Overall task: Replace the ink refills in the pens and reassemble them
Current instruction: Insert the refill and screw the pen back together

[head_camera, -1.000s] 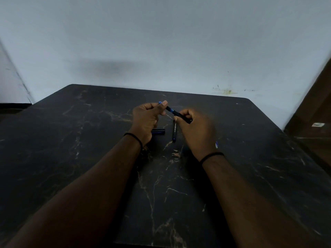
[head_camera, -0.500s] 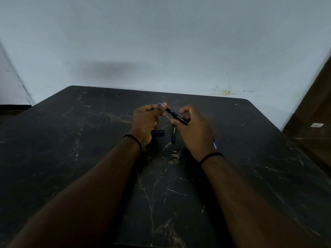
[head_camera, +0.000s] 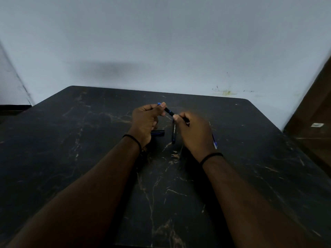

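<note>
Both hands hold one black pen (head_camera: 169, 112) with a blue tip above the dark marble table (head_camera: 89, 140). My left hand (head_camera: 146, 122) pinches its blue front end between thumb and fingers. My right hand (head_camera: 194, 135) grips its rear part. Below them on the table lies a second black pen body (head_camera: 173, 133), pointing toward me. A short black and blue cap piece (head_camera: 158, 133) lies beside my left wrist. A thin refill with a blue and white end (head_camera: 214, 142) lies just right of my right hand, partly hidden by it.
A pale wall (head_camera: 161, 42) rises behind the table's far edge. At the right stands a dark brown wooden panel (head_camera: 315, 113). Both forearms stretch over the near half of the table.
The hands stay in almost the same place. My right hand has shifted slightly along the pen, and more of the refill beside it shows now.
</note>
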### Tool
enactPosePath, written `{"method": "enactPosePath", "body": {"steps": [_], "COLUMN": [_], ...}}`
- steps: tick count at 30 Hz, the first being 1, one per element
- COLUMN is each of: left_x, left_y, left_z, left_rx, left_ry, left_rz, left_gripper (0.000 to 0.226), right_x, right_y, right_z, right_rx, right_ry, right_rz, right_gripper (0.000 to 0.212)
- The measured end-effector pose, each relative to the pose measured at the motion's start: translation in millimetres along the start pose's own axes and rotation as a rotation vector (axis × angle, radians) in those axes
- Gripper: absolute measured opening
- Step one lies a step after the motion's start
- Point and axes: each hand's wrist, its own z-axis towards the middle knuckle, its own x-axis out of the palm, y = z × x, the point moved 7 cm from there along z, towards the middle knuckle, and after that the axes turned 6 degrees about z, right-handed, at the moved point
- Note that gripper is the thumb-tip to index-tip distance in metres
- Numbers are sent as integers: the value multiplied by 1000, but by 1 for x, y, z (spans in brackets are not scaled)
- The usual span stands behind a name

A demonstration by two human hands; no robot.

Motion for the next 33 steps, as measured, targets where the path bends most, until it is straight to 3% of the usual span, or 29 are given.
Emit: {"method": "enactPosePath", "body": {"steps": [9, 12, 15, 19, 22, 25, 29, 33], "left_x": [0, -2, 0, 0, -2, 0, -1, -2], "left_y": [0, 0, -1, -2, -2, -2, -2, -1], "left_z": [0, 0, -2, -2, -1, -1, -1, 0], "left_rx": [-2, -6, 6, 2, 2, 3, 5, 2], "left_ry": [2, -3, 5, 2, -4, 6, 6, -2], "left_rz": [8, -2, 0, 11, -9, -15, -14, -19], "left_gripper": [31, 27, 30, 32, 28, 25, 23, 24], "right_x": [3, 4, 5, 3, 5, 5, 2, 5], "right_y": [-5, -2, -4, -7, -3, -5, -5, -1], "right_z": [1, 1, 2, 3, 2, 3, 2, 1], "right_rx": [13, -4, 42, 21, -2, 41, 19, 11], "right_ry": [-27, -19, -12, -20, 5, -8, -37, 1], "right_rz": [82, -3, 63, 84, 19, 90, 88, 44], "right_gripper": [15, 41, 18, 13, 36, 19, 16, 35]}}
